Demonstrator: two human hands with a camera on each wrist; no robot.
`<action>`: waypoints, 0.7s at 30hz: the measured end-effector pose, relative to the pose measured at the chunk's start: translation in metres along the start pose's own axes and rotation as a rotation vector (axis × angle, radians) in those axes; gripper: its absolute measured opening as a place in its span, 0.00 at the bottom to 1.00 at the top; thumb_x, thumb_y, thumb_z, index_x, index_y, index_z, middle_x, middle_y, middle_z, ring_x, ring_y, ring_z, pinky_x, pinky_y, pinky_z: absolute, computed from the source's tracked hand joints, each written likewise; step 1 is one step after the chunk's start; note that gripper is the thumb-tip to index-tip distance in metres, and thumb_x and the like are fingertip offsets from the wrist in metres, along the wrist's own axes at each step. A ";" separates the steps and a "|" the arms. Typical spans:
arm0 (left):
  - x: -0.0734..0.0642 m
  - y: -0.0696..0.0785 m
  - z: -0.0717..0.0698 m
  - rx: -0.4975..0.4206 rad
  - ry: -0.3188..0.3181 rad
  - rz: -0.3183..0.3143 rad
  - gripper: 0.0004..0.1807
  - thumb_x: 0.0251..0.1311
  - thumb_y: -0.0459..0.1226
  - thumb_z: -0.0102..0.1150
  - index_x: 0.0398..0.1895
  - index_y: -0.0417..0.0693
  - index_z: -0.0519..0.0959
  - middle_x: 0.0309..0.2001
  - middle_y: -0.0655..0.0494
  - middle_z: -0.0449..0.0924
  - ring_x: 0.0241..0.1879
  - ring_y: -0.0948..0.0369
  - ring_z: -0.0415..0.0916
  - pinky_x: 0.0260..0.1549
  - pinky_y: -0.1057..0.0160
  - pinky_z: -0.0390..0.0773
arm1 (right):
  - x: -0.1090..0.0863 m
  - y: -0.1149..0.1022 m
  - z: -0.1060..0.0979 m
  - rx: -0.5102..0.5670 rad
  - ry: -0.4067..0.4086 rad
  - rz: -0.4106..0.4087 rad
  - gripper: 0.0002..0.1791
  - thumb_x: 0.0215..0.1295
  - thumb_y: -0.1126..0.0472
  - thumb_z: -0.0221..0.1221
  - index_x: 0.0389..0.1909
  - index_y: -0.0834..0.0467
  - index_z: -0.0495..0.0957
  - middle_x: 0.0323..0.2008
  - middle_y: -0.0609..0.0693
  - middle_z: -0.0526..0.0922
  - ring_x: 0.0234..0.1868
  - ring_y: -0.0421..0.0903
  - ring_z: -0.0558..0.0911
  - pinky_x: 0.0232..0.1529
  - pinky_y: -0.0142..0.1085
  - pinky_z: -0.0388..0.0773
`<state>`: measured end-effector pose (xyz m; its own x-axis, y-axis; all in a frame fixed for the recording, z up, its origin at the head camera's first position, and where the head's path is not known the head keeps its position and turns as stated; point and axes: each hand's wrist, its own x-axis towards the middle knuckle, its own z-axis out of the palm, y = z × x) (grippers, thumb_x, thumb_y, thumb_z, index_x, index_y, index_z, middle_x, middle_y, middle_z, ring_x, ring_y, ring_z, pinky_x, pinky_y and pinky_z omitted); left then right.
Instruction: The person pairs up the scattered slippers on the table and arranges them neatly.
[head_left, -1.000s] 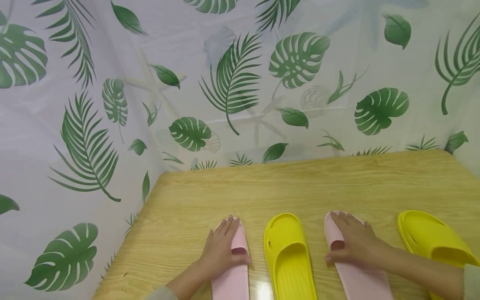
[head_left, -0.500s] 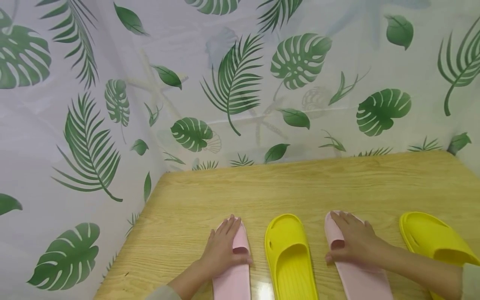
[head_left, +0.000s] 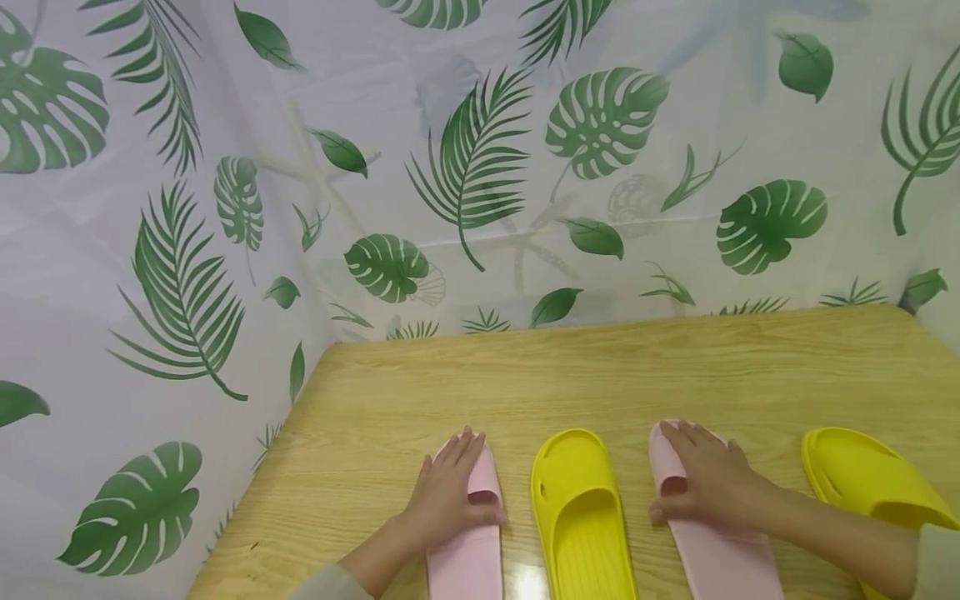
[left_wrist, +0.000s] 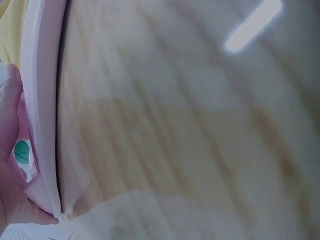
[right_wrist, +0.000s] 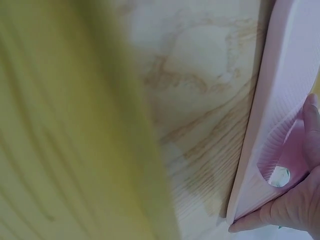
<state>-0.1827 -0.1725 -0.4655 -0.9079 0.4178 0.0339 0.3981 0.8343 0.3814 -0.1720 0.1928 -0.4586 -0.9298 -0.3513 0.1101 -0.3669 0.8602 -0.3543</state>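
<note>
Two pink slippers lie with their toes pointing away from me. My left hand (head_left: pixel 442 500) rests over the strap of the left pink slipper (head_left: pixel 467 571), fingers extended toward its toe and thumb by the foot opening. Over the other pink slipper (head_left: pixel 723 567) lies my right hand (head_left: pixel 712 483), its fingers likewise reaching to the toe and its thumb across the near side of the strap. Both wrist views show a pink sole edge, with fingertips (left_wrist: pixel 50 219) at the left toe and fingertips (right_wrist: pixel 240 226) at the right toe. The heels are out of frame.
A yellow slipper (head_left: pixel 577 475) lies between the pink ones. Another yellow slipper (head_left: pixel 862 471) is at the far right, partly under my right forearm. All lie on a wood-grain table (head_left: pixel 570 375), with a leaf-print sheet (head_left: pixel 480 292) behind and at the left.
The head view has shifted very slightly, so the scene sits a little further right. Both hands stay on the pink slippers, and the slippers keep their places.
</note>
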 end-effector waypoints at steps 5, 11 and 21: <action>0.002 -0.001 0.001 -0.014 -0.011 -0.006 0.63 0.38 0.68 0.63 0.74 0.46 0.49 0.74 0.44 0.46 0.72 0.44 0.45 0.60 0.29 0.47 | 0.002 0.001 0.000 -0.001 -0.006 -0.001 0.64 0.33 0.31 0.69 0.64 0.71 0.59 0.60 0.77 0.63 0.60 0.74 0.64 0.47 0.75 0.57; 0.004 -0.002 0.002 -0.016 -0.007 -0.001 0.63 0.38 0.68 0.62 0.74 0.47 0.50 0.74 0.44 0.47 0.72 0.44 0.46 0.60 0.29 0.47 | 0.004 0.001 -0.002 0.009 -0.014 0.002 0.64 0.34 0.31 0.69 0.64 0.71 0.59 0.61 0.77 0.63 0.60 0.74 0.64 0.47 0.76 0.56; 0.005 0.000 0.000 0.000 0.011 0.002 0.62 0.38 0.67 0.64 0.74 0.47 0.51 0.73 0.44 0.49 0.72 0.45 0.47 0.60 0.29 0.48 | 0.007 0.001 -0.002 0.028 -0.025 0.004 0.65 0.33 0.31 0.69 0.65 0.71 0.58 0.61 0.77 0.63 0.61 0.74 0.63 0.48 0.76 0.56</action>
<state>-0.1873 -0.1698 -0.4655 -0.9084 0.4158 0.0449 0.4002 0.8332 0.3815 -0.1787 0.1925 -0.4564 -0.9300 -0.3575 0.0857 -0.3622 0.8510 -0.3803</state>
